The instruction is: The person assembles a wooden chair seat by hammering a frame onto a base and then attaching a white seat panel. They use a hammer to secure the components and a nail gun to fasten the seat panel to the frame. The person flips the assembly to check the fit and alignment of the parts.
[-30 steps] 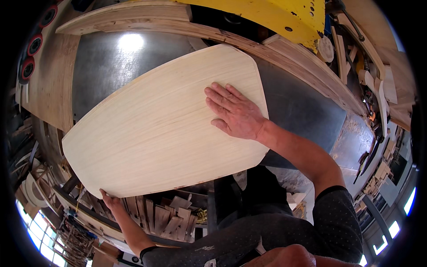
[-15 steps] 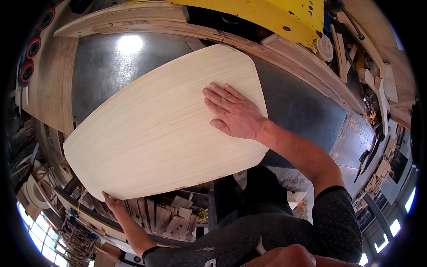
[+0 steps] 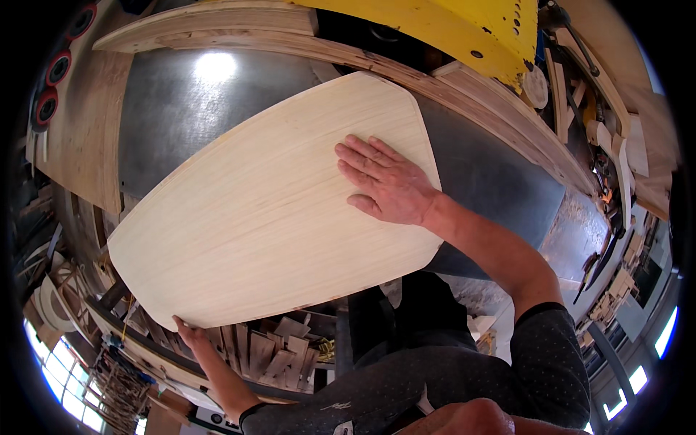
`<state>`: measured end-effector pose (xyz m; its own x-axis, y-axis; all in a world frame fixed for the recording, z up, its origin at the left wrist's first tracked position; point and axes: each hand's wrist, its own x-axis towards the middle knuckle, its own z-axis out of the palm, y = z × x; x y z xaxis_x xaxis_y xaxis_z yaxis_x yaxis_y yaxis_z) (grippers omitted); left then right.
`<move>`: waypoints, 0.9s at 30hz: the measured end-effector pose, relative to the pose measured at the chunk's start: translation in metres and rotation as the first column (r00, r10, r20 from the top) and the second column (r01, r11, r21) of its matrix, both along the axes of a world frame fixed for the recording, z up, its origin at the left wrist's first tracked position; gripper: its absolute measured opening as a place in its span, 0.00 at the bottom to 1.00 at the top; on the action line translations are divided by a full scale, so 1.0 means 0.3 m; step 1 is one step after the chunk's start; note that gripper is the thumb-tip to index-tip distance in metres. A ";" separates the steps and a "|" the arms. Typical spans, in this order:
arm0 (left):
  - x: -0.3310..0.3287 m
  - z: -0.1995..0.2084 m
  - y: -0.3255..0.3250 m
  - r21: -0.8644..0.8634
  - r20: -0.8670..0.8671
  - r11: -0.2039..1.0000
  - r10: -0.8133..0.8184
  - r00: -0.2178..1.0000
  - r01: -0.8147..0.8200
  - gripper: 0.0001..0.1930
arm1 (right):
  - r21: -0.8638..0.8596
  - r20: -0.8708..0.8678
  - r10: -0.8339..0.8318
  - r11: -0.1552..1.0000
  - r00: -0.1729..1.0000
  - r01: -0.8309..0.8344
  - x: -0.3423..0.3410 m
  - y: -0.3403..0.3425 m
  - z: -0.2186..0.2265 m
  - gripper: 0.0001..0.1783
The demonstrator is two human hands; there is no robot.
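Note:
A large pale wooden board point(image 3: 275, 210) with a curved outline and cut corners lies over the grey metal machine table point(image 3: 163, 109). Its near edge juts past the table toward me. Flat on the board's right part rests my right hand point(image 3: 388, 181), fingers stretched out and slightly spread. My left hand point(image 3: 190, 332) grips the board at its near left corner, the thumb showing at the edge; the other fingers are hidden beneath the wood.
Along the far side of the table runs a wooden fence point(image 3: 348, 56), with a yellow machine part point(image 3: 464, 29) beyond it. Red-rimmed wheels point(image 3: 59, 67) stand at the far left. Wood offcuts point(image 3: 272, 355) are heaped below the near edge.
The board and both hands appear shifted very slightly to the right, along with the surroundings in the picture. Both hands keep the same places on the board.

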<state>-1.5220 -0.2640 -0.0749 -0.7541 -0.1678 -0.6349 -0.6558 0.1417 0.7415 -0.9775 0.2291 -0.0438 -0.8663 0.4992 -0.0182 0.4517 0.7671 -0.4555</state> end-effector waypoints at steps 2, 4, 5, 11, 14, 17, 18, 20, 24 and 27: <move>0.024 0.003 -0.007 0.000 0.000 1.000 0.003 1.000 -0.003 0.30 | -0.002 -0.002 0.006 1.000 1.000 -0.006 0.004 0.005 0.000 0.32; 0.046 0.015 -0.011 0.012 -0.004 1.000 0.003 1.000 -0.003 0.32 | -0.009 0.030 0.029 1.000 0.999 -0.028 0.009 0.010 -0.002 0.34; 0.068 0.016 0.003 0.010 0.003 1.000 0.014 1.000 -0.014 0.31 | -0.010 0.050 0.038 0.999 0.998 -0.038 0.013 0.011 -0.003 0.35; 0.112 0.037 0.005 -0.006 0.020 0.999 0.036 0.999 -0.036 0.31 | -0.009 0.044 0.053 0.999 0.998 -0.053 0.017 0.019 -0.001 0.35; 0.128 0.038 -0.022 -0.003 0.021 0.999 0.041 0.999 -0.041 0.32 | -0.018 0.038 0.063 0.998 0.997 -0.062 0.022 0.024 0.004 0.35; 0.177 0.033 -0.026 0.017 0.033 0.998 0.068 0.997 -0.068 0.32 | -0.018 -0.028 0.041 0.999 0.999 -0.042 0.024 0.030 0.005 0.33; 0.193 0.033 -0.027 0.001 0.025 0.998 0.070 0.997 -0.070 0.32 | -0.020 -0.029 0.046 0.999 0.999 -0.047 0.026 0.032 0.005 0.33; 0.221 0.034 -0.035 -0.013 0.020 0.997 0.071 0.997 -0.071 0.33 | -0.025 -0.032 0.056 0.998 0.998 -0.056 0.032 0.039 0.005 0.33; 0.251 0.040 -0.069 -0.016 0.042 0.997 0.078 0.996 -0.078 0.32 | -0.029 -0.046 0.067 0.997 0.997 -0.068 0.038 0.046 0.002 0.33; 0.260 0.042 -0.101 0.009 0.057 0.995 0.094 0.994 -0.095 0.31 | -0.030 -0.022 0.088 0.996 0.996 -0.089 0.040 0.049 0.002 0.33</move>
<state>-1.4440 -0.2944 -0.0622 -0.6978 -0.2288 -0.6788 -0.7070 0.0683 0.7039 -0.9656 0.2438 -0.0430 -0.9074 0.4200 -0.0137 0.3726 0.7892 -0.4883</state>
